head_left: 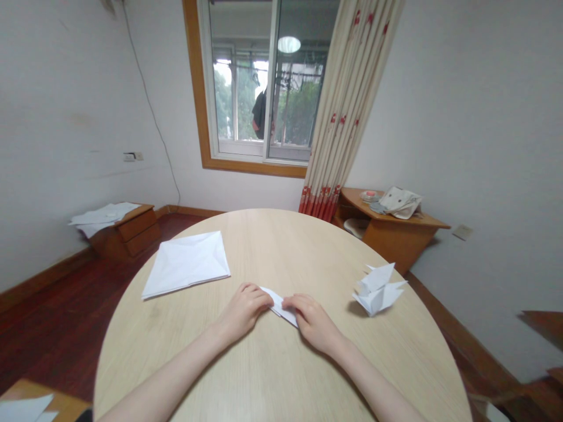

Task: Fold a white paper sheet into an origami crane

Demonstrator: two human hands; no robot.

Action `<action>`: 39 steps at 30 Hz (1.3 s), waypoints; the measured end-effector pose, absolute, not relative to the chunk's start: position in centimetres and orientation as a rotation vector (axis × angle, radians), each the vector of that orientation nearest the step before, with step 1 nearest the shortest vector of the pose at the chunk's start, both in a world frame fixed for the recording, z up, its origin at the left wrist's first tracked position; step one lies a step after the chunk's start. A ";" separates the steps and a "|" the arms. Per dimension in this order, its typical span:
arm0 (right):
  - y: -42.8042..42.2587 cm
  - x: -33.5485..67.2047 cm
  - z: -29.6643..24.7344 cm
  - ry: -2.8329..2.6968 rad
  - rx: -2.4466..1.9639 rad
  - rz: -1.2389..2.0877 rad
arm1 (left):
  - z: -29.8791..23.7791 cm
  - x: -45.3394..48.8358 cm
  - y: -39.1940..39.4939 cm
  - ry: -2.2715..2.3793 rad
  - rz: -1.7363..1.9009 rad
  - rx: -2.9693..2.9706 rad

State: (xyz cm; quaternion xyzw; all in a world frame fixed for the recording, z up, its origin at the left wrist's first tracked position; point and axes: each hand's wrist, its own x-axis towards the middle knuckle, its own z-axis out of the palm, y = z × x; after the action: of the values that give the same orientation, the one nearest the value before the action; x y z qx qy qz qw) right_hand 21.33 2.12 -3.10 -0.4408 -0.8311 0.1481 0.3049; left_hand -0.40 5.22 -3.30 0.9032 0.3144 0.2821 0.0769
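A small folded piece of white paper (278,305) lies on the round light-wood table (264,363), between my two hands. My left hand (244,309) rests on its left end with the fingers curled and pressed onto the paper. My right hand (311,319) covers its right end, fingers bent down on it. Most of the paper is hidden under the hands. A stack of creased white sheets (187,263) lies on the table to the far left. A folded paper figure (378,289) stands on the right side of the table.
A low wooden cabinet (127,230) with papers on top stands by the left wall. A wooden corner shelf (393,225) with a bag is at the right, beside a curtain (347,105) and a window (264,82). Dark red floor surrounds the table.
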 end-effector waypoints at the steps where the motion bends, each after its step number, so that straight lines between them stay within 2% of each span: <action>1: 2.1 21.3 -3.1 -2.196 -1.173 0.401 | -3.4 -0.4 5.2 0.943 0.847 2.714; 12: 2.0 20.9 -3.1 -2.222 -1.047 0.383 | -3.2 -0.2 5.1 0.951 0.840 2.553; 20: 1.4 21.0 -1.4 -2.266 -1.143 0.346 | -2.5 -0.3 4.5 0.963 0.785 2.502; 39: 1.6 21.8 -1.0 -2.288 -1.175 0.501 | -0.8 -0.5 3.6 0.784 0.753 2.365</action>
State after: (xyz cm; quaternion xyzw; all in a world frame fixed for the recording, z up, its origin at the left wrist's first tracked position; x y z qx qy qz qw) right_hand 21.80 1.55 -1.03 -0.4331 -0.8437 0.1846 0.2579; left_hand -0.49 3.65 -0.81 0.8758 0.2902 0.2789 0.2663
